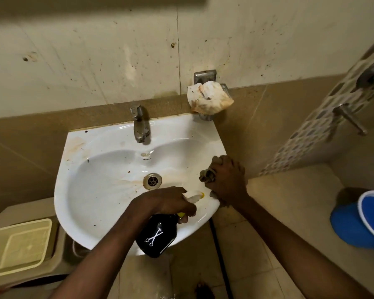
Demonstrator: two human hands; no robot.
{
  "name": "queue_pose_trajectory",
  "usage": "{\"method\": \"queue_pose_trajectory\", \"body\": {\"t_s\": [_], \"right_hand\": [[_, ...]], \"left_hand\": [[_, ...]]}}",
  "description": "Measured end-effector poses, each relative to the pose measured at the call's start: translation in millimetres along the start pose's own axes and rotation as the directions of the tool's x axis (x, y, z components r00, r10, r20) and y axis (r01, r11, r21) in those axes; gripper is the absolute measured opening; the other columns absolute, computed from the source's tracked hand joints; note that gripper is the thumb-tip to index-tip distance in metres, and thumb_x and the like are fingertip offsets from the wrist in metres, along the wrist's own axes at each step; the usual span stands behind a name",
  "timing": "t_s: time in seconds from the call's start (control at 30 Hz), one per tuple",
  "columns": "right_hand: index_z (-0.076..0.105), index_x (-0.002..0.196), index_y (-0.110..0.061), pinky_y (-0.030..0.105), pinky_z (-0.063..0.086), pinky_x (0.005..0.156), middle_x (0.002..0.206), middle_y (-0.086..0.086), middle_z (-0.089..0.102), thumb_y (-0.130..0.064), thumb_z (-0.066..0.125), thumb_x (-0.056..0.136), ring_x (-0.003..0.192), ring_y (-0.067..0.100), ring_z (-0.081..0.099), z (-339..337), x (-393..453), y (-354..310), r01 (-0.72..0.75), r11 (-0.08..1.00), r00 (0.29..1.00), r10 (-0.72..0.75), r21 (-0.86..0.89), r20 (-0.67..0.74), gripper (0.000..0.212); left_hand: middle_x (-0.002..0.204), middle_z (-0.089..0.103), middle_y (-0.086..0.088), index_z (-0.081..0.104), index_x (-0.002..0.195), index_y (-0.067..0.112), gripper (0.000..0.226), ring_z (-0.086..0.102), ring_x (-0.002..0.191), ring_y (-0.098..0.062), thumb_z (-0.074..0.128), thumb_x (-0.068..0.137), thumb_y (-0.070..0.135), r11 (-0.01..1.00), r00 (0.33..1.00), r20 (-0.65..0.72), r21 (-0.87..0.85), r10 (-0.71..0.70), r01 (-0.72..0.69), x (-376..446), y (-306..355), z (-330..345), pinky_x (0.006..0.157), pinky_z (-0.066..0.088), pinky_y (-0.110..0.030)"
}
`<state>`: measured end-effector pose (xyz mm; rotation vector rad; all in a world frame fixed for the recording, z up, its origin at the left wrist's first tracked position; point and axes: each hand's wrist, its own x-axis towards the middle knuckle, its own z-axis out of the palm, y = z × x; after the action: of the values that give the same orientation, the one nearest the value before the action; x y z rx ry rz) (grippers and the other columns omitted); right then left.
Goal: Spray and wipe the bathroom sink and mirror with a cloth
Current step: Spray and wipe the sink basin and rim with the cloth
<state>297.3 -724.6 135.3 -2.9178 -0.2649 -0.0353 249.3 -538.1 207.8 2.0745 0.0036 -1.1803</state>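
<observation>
White sink [91, 190] with brown stains around its drain [152, 181] fills the space ahead of and beneath both hands, a metal tap [139, 124] standing at its far edge. Left hand [171, 201] curls around the neck of a black spray bottle [157, 236] marked with white scissors, its yellow-tipped nozzle pointing toward the right hand. Right hand [227, 180] grips a bunched brown cloth [207, 175], pressing it on the sink's right rim.
</observation>
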Motion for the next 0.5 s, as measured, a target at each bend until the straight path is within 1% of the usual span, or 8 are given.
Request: {"method": "queue_pose_trajectory", "body": {"t_s": [0.07, 0.13, 0.2, 0.23, 0.3, 0.37, 0.43, 0.5], "right_hand": [[0.065, 0.084, -0.02, 0.037, 0.037, 0.074, 0.1, 0.006, 0.054, -0.037, 0.075, 0.059, 0.088, 0.028, 0.051, 1, 8, -8, 0.028, 0.989, 0.999, -0.03, -0.147, -0.013, 0.032], [0.064, 0.077, -0.019, 0.037, 0.035, 0.071, 0.097, 0.005, 0.054, -0.031, 0.074, 0.061, 0.085, 0.028, 0.049, -1, 27, -14, 0.059, 0.942, 0.998, -0.066, -0.332, -0.011, 0.022], [0.065, 0.073, -0.018, 0.038, 0.039, 0.071, 0.092, 0.003, 0.055, -0.027, 0.073, 0.066, 0.084, 0.025, 0.052, -5, 38, -17, 0.093, 0.891, 0.994, -0.107, -0.445, -0.007, 0.014], [0.067, 0.076, -0.019, 0.038, 0.042, 0.074, 0.093, 0.002, 0.056, -0.029, 0.072, 0.069, 0.087, 0.025, 0.053, -8, 39, -19, 0.098, 0.873, 0.994, -0.104, -0.478, 0.013, 0.013], [0.066, 0.094, -0.016, 0.041, 0.039, 0.086, 0.107, 0.005, 0.054, -0.034, 0.061, 0.081, 0.102, 0.028, 0.05, -8, 31, -20, 0.128, 0.894, 0.991, -0.101, -0.43, 0.087, 0.023], [0.061, 0.105, -0.013, 0.043, 0.033, 0.091, 0.113, 0.007, 0.05, -0.043, 0.056, 0.081, 0.109, 0.03, 0.044, -6, 15, -17, 0.062, 0.948, 0.994, -0.032, -0.313, 0.1, 0.039], [0.059, 0.107, -0.015, 0.042, 0.032, 0.088, 0.113, 0.006, 0.049, -0.051, 0.06, 0.074, 0.108, 0.03, 0.043, -3, -5, -20, 0.035, 0.97, 0.991, -0.003, -0.239, 0.132, 0.048], [0.058, 0.106, -0.015, 0.042, 0.033, 0.087, 0.112, 0.006, 0.05, -0.05, 0.061, 0.073, 0.107, 0.03, 0.044, 0, -8, -25, 0.025, 0.971, 0.995, -0.002, -0.238, 0.098, 0.048]], "left_hand": [[0.076, 0.073, -0.005, 0.071, 0.093, 0.003, 0.049, 0.068, 0.074, -0.023, 0.067, 0.061, 0.041, 1.0, 1.0, -0.026, 0.028, -0.012, 0.012, -6, 1, 5, 0.074, 0.053, -0.034], [0.074, 0.071, -0.004, 0.07, 0.097, 0.002, 0.045, 0.066, 0.071, -0.02, 0.067, 0.068, 0.036, 0.999, 0.998, -0.058, 0.035, 0.007, -0.005, -11, 5, 11, 0.073, 0.053, -0.033], [0.073, 0.071, -0.003, 0.068, 0.099, 0.001, 0.035, 0.065, 0.066, -0.017, 0.067, 0.078, 0.029, 0.999, 0.992, -0.126, 0.047, 0.032, -0.026, -18, 11, 11, 0.07, 0.054, -0.03], [0.072, 0.07, -0.003, 0.067, 0.097, 0.001, 0.03, 0.064, 0.062, -0.015, 0.066, 0.081, 0.025, 0.997, 0.982, -0.181, 0.07, 0.048, -0.036, -20, 13, 8, 0.066, 0.053, -0.026], [0.066, 0.069, -0.001, 0.067, 0.092, 0.0, 0.024, 0.063, 0.055, -0.012, 0.064, 0.082, 0.022, 0.991, 0.959, -0.268, 0.113, 0.094, -0.065, -22, 14, 2, 0.061, 0.051, -0.022], [0.063, 0.068, 0.001, 0.068, 0.089, 0.0, 0.024, 0.064, 0.053, -0.009, 0.064, 0.081, 0.022, 0.987, 0.953, -0.276, 0.134, 0.123, -0.089, -24, 10, -1, 0.063, 0.053, -0.024], [0.065, 0.07, 0.002, 0.069, 0.087, 0.001, 0.025, 0.066, 0.06, -0.011, 0.065, 0.082, 0.025, 0.984, 0.975, -0.184, 0.146, 0.126, -0.1, -28, -1, 4, 0.074, 0.056, -0.03], [0.071, 0.071, 0.001, 0.069, 0.086, 0.005, 0.024, 0.066, 0.065, -0.014, 0.066, 0.083, 0.028, 0.984, 0.99, -0.102, 0.157, 0.101, -0.085, -36, -11, 11, 0.083, 0.056, -0.035]]}}
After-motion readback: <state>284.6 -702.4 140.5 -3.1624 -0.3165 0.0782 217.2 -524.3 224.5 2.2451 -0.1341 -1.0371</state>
